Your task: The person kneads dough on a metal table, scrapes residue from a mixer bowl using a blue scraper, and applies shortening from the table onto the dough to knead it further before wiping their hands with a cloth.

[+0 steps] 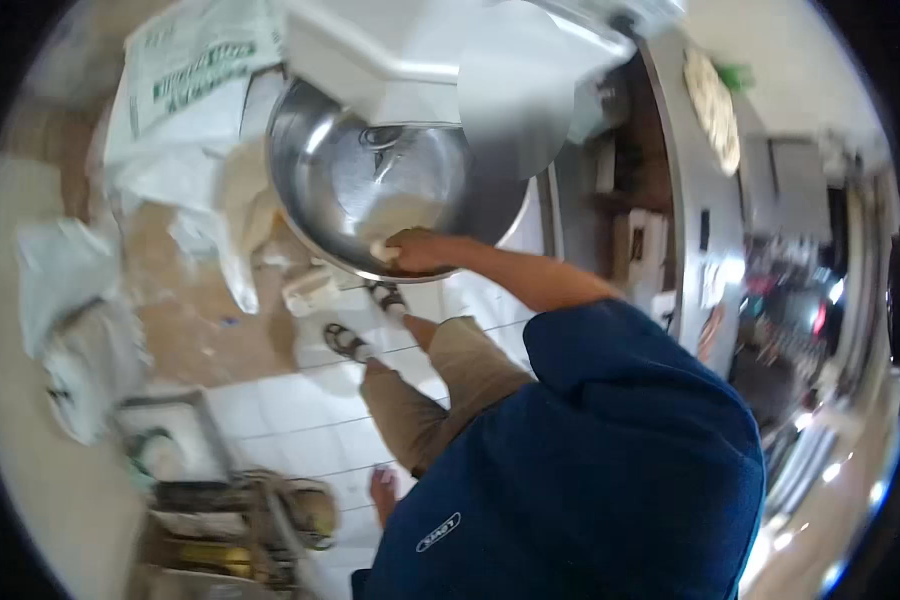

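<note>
1 pale item [378, 250] is held in the right hand's [420, 251] curled fingers at the bowl's [305, 165] near rim; the left hand's [383, 490] finger spread cannot be told.

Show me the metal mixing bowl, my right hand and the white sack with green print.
Metal mixing bowl [305, 165], head view: inner wall.
Right hand [422, 250], head view: middle of the hand.
White sack with green print [202, 72], head view: printed side.

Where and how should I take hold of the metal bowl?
Probably by the lower-left rim of the metal bowl, coming from that side in the picture: the curved edge is exposed there, clear of the right hand, while the white machine covers the upper edge.
</note>
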Tool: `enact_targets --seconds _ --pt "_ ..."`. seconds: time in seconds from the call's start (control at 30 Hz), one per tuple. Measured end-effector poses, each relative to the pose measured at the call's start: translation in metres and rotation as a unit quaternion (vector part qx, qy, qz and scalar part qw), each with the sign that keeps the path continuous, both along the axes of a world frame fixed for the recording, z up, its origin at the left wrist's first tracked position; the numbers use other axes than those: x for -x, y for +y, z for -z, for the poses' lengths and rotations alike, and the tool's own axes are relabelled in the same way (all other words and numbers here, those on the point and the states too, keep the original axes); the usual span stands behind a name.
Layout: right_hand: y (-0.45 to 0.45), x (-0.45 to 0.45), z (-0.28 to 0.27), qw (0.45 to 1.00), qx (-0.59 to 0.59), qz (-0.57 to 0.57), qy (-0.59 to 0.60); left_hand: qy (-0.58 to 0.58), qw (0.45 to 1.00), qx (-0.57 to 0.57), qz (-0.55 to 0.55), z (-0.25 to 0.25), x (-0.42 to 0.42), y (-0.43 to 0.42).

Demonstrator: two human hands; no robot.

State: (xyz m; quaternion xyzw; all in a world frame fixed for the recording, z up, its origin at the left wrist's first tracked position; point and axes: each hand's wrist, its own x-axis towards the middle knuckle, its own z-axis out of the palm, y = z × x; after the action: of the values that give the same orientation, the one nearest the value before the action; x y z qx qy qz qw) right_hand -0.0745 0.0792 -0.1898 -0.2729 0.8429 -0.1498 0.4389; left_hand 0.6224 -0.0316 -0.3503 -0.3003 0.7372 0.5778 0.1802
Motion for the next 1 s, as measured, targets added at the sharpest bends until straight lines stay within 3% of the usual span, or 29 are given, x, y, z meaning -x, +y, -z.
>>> enact_targets --seconds 0.03,0.1,0.13,0.17,0.2,0.23,0.3,0.33,0.37,0.47,0.53,0.57,0.6,0.63,0.67,0.7,0.77,0.8,0.83,0.87,0.9,0.97,1.0 --pt "-0.002 0.009 -0.026 0.998 -0.065 -0.024 -0.001 -0.058 0.997 -0.05 -0.025 -0.016 0.005 -0.016" --pt "0.006 0.027 -0.068 0.977 -0.2 -0.077 -0.015 -0.188 0.939 -0.191 -0.216 -0.053 0.025 -0.049" --pt "0.02 0.034 -0.035 0.979 -0.088 0.159 -0.092 -0.216 0.907 -0.216 -0.292 -0.072 0.037 -0.069" --pt "0.034 0.041 0.03 0.911 0.031 0.377 -0.167 -0.217 0.895 -0.213 -0.326 -0.09 0.052 -0.092" --pt "0.034 0.045 0.044 0.801 0.09 0.553 -0.209 -0.207 0.89 -0.202 -0.352 -0.106 0.066 -0.117" --pt "0.034 0.05 0.058 0.655 0.165 0.706 -0.214 -0.196 0.888 -0.183 -0.374 -0.128 0.087 -0.138" --pt "0.003 0.068 0.039 0.341 0.169 0.909 -0.17 -0.152 0.89 -0.121 -0.412 -0.184 0.139 -0.177" --pt "-0.012 0.077 0.039 0.258 0.176 0.942 -0.124 -0.181 0.923 -0.091 -0.329 -0.201 0.156 -0.207" --pt "-0.029 0.087 0.041 0.241 0.191 0.947 -0.089 -0.151 0.928 -0.06 -0.335 -0.223 0.176 -0.217" --pt "-0.072 0.113 0.059 0.313 0.267 0.911 -0.027 -0.11 0.926 0.031 -0.36 -0.279 0.248 -0.218" --pt "-0.07 0.122 0.078 0.393 0.285 0.871 -0.07 -0.077 0.959 0.007 -0.272 -0.276 0.272 -0.234" --pt "-0.066 0.124 0.088 0.398 0.244 0.879 -0.093 -0.068 0.971 -0.004 -0.231 -0.285 0.273 -0.241" --pt "-0.064 0.127 0.102 0.402 0.204 0.885 -0.117 -0.111 0.958 0.001 -0.264 -0.286 0.292 -0.227" --pt "-0.057 0.131 0.102 0.411 0.166 0.886 -0.136 -0.101 0.98 0.024 -0.171 -0.277 0.3 -0.221" --pt "-0.057 0.135 0.099 0.407 0.129 0.902 -0.062 -0.089 0.992 0.048 -0.075 -0.268 0.31 -0.217" --pt "-0.051 0.139 0.071 0.336 0.151 0.93 -0.011 -0.074 0.994 0.073 0.021 -0.262 0.322 -0.214" --pt "-0.035 0.133 0.011 0.194 0.184 0.96 0.088 -0.055 0.995 0.046 -0.071 -0.28 0.378 -0.161" --pt "-0.038 0.12 0.01 0.246 0.176 0.943 0.138 -0.028 0.995 0.096 -0.016 -0.305 0.42 -0.119" --pt "-0.028 0.099 -0.017 0.25 0.227 0.937 0.086 -0.007 0.988 0.148 0.038 -0.334 0.462 -0.081" --pt "-0.01 0.076 -0.046 0.254 0.279 0.925 0.035 0.014 0.989 0.143 0.043 -0.347 0.493 -0.055" --pt "-0.001 0.05 -0.048 0.304 0.33 0.892 0.054 0.037 0.989 0.136 0.045 -0.348 0.52 -0.038" --pt "0.033 -0.01 -0.084 0.475 0.376 0.795 -0.026 0.119 0.992 0.036 0.033 -0.332 0.562 -0.012" --pt "0.054 -0.033 -0.11 0.545 0.408 0.726 -0.097 0.213 0.972 0.066 0.075 -0.336 0.587 0.017"
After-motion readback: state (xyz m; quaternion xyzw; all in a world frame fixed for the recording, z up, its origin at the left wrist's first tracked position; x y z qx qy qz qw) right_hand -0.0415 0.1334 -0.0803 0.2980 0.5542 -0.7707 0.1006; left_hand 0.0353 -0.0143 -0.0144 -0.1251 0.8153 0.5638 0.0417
